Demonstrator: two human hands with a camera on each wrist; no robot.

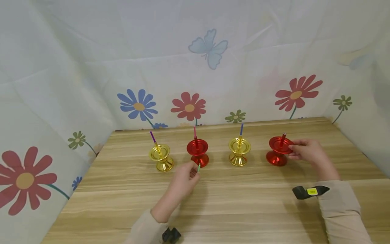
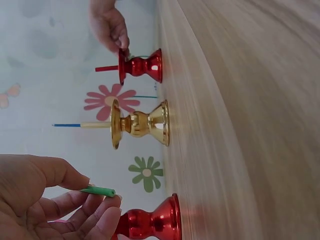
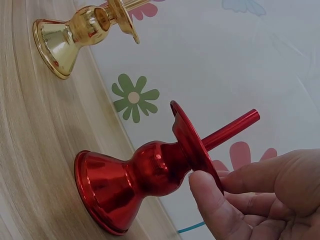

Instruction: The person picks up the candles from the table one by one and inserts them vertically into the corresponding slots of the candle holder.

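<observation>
My left hand (image 1: 182,178) pinches a short, thin green stick (image 2: 102,191) between thumb and fingers; a small hole shows in its near end. That hand is just in front of a red candle holder (image 1: 197,148) with a pink stick upright in it. On the right, my right hand (image 1: 309,152) pinches the dish rim of another red candle holder (image 3: 157,167), thumb below and fingers above. This holder stands on the table, and its central tube (image 3: 232,130) has no coloured stick showing above it.
Between the red holders stands a gold candle holder (image 1: 238,159) with a blue stick. At the left end is another gold holder (image 1: 165,164), its purple stick (image 1: 153,136) leaning left. Behind the wooden table (image 1: 243,210) hangs a flower-patterned cloth (image 1: 243,78).
</observation>
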